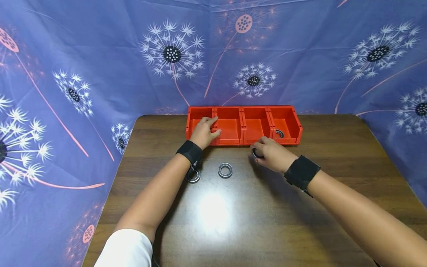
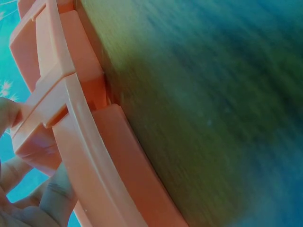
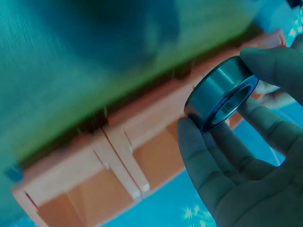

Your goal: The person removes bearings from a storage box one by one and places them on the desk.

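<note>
1. Held bearing: pinched at its outer rim between the thumb and fingers of the right hand, tilted, its bore uncovered. It lies just in front of the third bin from the left, apparently clear of the table.

2. Right-hand technique: the rim hold seems sound. Fingertips are best kept out of the bore and the bearing raised fully above the front lip before any move inward, since a low path could knock the bin.

3. Left hand: thumb and forefinger spread apart at the divider between the two leftmost bins. How firmly it touches cannot be told; light, steady pressure there would help keep the row from sliding.

4. Rightmost bin: one bearing inside, near the front. Any release would be gentlest low over a bin floor, as smooth steel may roll or clatter.

5. Middle bearing: flat on the table, between the forearms. Left bearing: partly hidden by the left wrist strap; that wrist should lift before moving sideways, lest it drag the piece.
</note>
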The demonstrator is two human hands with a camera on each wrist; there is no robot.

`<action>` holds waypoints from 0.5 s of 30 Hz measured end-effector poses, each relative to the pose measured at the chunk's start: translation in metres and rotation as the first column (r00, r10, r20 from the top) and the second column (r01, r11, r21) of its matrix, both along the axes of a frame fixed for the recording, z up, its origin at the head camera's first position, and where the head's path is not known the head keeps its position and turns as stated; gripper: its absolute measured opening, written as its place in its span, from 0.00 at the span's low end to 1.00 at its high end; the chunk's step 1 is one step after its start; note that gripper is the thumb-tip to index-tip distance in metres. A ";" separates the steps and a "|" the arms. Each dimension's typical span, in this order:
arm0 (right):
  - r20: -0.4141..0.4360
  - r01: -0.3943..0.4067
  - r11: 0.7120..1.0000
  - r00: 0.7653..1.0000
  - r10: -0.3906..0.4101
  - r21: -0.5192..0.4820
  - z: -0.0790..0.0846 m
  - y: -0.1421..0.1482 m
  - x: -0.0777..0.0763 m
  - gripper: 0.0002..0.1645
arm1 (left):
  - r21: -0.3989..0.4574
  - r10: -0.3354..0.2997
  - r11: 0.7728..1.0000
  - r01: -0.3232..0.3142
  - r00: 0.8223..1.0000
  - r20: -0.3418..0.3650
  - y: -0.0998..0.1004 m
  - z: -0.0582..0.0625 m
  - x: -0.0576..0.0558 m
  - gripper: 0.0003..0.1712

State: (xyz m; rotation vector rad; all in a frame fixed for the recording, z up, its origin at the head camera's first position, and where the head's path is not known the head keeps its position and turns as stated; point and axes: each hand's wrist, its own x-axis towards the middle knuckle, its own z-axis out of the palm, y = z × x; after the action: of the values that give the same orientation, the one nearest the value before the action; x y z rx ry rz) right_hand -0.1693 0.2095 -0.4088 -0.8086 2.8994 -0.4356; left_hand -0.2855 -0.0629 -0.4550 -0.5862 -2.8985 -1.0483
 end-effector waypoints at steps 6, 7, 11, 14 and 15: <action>-0.010 -0.052 0.999 0.999 0.052 -0.002 -0.026 -0.004 0.023 0.26 | -0.015 0.005 1.000 -0.004 1.000 0.009 0.000 -0.003 0.000 0.38; -0.015 -0.057 0.998 0.998 0.057 -0.001 -0.030 -0.005 0.026 0.25 | -0.014 0.005 1.000 -0.005 1.000 0.008 0.000 -0.004 -0.001 0.38; -0.053 -0.070 0.997 0.996 0.070 -0.008 -0.040 -0.006 0.031 0.26 | -0.012 0.005 1.000 -0.005 1.000 0.004 0.000 -0.004 -0.001 0.38; -0.068 -0.078 0.997 0.995 0.076 -0.014 -0.045 -0.008 0.034 0.26 | -0.012 0.006 1.000 -0.006 1.000 0.005 0.001 -0.003 -0.001 0.38; -0.068 -0.079 0.997 0.995 0.077 -0.015 -0.046 -0.008 0.034 0.26 | -0.012 0.006 1.000 -0.006 1.000 0.006 0.001 -0.002 -0.001 0.38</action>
State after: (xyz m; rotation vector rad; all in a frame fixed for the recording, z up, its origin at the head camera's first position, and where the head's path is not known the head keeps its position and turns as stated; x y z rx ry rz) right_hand -0.1351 0.2016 -0.4551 -0.9534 2.9164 -0.4350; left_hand -0.2862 -0.0620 -0.4573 -0.5749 -2.9121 -1.0343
